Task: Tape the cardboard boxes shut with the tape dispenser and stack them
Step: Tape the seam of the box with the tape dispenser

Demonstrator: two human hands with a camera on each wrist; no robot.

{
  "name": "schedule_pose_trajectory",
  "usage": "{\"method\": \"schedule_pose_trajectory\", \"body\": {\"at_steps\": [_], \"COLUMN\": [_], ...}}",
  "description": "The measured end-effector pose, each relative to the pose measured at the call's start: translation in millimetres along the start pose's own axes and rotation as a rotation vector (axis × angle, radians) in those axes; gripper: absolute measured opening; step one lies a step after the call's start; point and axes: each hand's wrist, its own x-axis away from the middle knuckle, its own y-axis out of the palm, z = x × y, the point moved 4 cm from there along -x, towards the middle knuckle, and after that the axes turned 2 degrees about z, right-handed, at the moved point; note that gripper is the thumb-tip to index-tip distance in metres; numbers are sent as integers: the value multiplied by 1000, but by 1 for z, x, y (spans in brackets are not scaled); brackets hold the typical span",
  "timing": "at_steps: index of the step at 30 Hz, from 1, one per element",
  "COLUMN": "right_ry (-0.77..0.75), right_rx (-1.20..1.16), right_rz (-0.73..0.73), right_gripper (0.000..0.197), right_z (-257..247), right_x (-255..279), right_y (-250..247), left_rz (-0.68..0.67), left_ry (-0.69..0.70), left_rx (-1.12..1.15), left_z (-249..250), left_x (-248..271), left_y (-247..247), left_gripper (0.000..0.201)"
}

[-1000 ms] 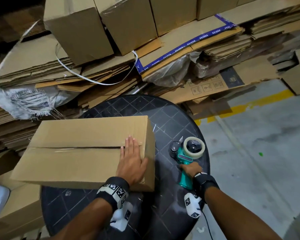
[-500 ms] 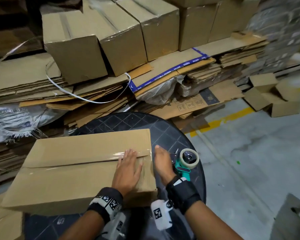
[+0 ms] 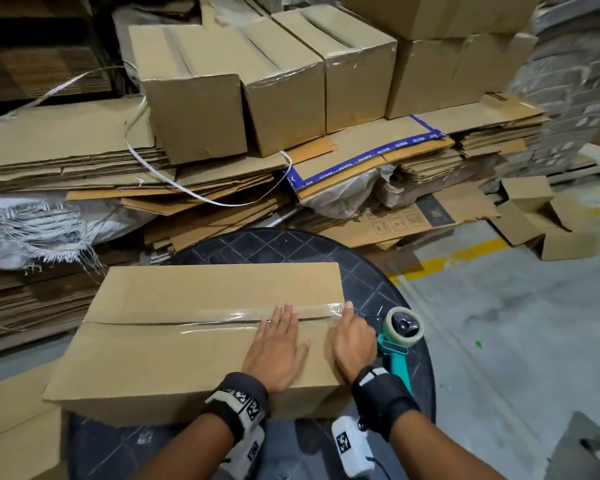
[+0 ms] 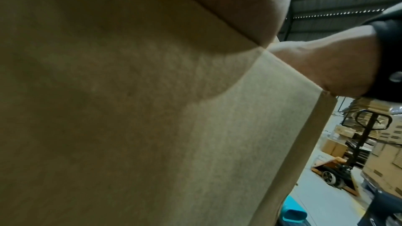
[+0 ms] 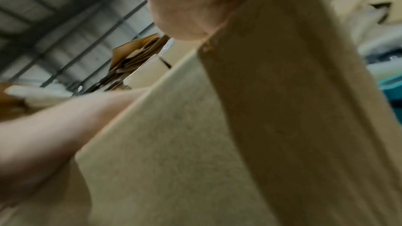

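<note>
Two hands are working the right end of a closed cardboard box [image 3: 201, 334] sitting on a round dark table [image 3: 388, 292]. Left hand [image 3: 278, 351] is lying flat on the box top, fingers straight and slightly spread, fingertips [image 3: 284, 311] touching the clear tape strip [image 3: 222, 318] running along the centre seam. Right hand [image 3: 354, 337] is pressing against the box's right end face at the top corner, fingers extended over the edge where the tape is folding down; cannot tell how far they curl. Neither hand is gripping anything. Box long axis is running left to right across the table, seam parallel to it, left end overhanging the table rim. Tape dispenser [image 3: 397, 344] is lying on the table just beside the right hand, apart from it, roll end pointing away from the person, teal handle pointing back toward them. Taped boxes [image 3: 264, 91] are sitting on flattened cardboard [image 3: 66, 143] behind the table.
</note>
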Motion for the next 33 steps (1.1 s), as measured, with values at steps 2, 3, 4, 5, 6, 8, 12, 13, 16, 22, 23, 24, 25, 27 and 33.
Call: {"method": "schedule_pose_trajectory", "body": {"at_steps": [2, 3, 4, 5, 6, 8, 12, 13, 16, 22, 23, 24, 25, 27, 33], "right_ry": [-123, -148, -156, -149, -147, -111, 68, 97, 130, 128, 124, 106, 90, 35, -10], "right_rx": [53, 22, -31, -64, -63, -2, -6, -3, 31, 41, 62, 83, 106, 159, 195], "right_rz": [101, 126, 155, 178, 172, 38, -224, -247, -309, -266, -234, -212, -209, -212, -286], "right_gripper": [58, 55, 53, 52, 49, 46, 63, 68, 78, 73, 71, 71, 71, 66, 52], "right_z": [-3, -3, -5, -5, -6, -8, -7, -7, -6, -8, -10, -11, -12, -15, -15], "right_x": [11, 15, 18, 19, 17, 8, -8, -9, -12, -16, -14, -14, -13, -12, -21], "right_y": [-5, -6, -9, -11, -10, 0, 10, 9, 9, 7, 4, 3, 3, 5, 9], "left_rz": [-9, -11, -16, -24, -32, -47, -66, -68, -73, -69, -64, -62, -62, -65, -76], "left_ry": [-4, -4, -2, -1, 1, 7, 29, 31, 34, 30, 32, 33, 34, 33, 25], "left_rx": [11, 12, 11, 12, 14, 12, 19, 17, 8, 22, 23, 23, 23, 19, 19], "left_z": [0, 1, 1, 2, 2, 1, 0, 0, 0, 0, 0, 0, 1, 0, 0], "left_x": [0, 0, 0, 1, 1, 1, 4, 5, 5, 5, 5, 5, 5, 5, 3], "left_y": [1, 0, 0, 0, -1, -2, -3, -3, -3, -3, -3, -3, -3, -2, -2], "left_gripper": [73, 72, 72, 73, 73, 74, 77, 78, 78, 79, 79, 79, 79, 79, 80]}}
